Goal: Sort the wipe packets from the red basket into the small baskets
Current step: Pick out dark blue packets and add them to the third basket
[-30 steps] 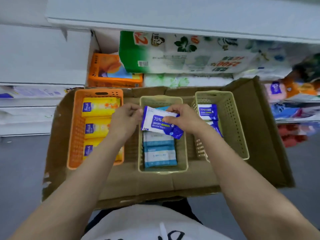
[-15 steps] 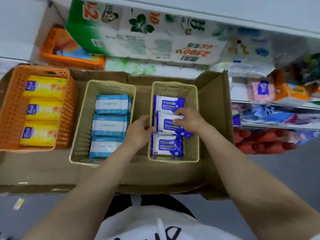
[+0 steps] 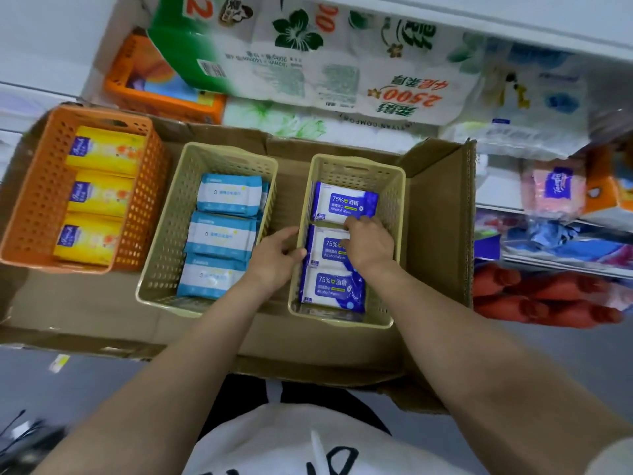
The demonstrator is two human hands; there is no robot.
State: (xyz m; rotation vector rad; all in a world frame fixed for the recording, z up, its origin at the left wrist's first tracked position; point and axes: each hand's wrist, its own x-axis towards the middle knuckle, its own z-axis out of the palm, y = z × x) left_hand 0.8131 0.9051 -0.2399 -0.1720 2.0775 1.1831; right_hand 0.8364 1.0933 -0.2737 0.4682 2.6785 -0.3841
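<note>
Three small baskets stand in a cardboard tray (image 3: pixel 436 234). The orange basket (image 3: pixel 32 186) on the left holds yellow packets (image 3: pixel 101 193). The middle beige basket (image 3: pixel 169 221) holds light-blue packets (image 3: pixel 222 234). The right beige basket (image 3: pixel 394 204) holds three blue-and-white alcohol wipe packets in a row. My right hand (image 3: pixel 368 245) is inside it, its fingers curled over the far edge of the middle packet (image 3: pixel 325 250). My left hand (image 3: pixel 275 257) grips that basket's left wall. No red basket is in view.
Behind the tray, a shelf carries a big toilet-paper pack (image 3: pixel 342 63) and an orange box (image 3: pixel 164 94). More shelves with pink and blue packs (image 3: pixel 555 186) and red items (image 3: pixel 541 296) are on the right. Grey floor lies below the tray.
My right hand carried a blue alcohol wipe packet from over the middle basket into the right basket and set it down between two others. My left hand moved to the basket's left wall.
</note>
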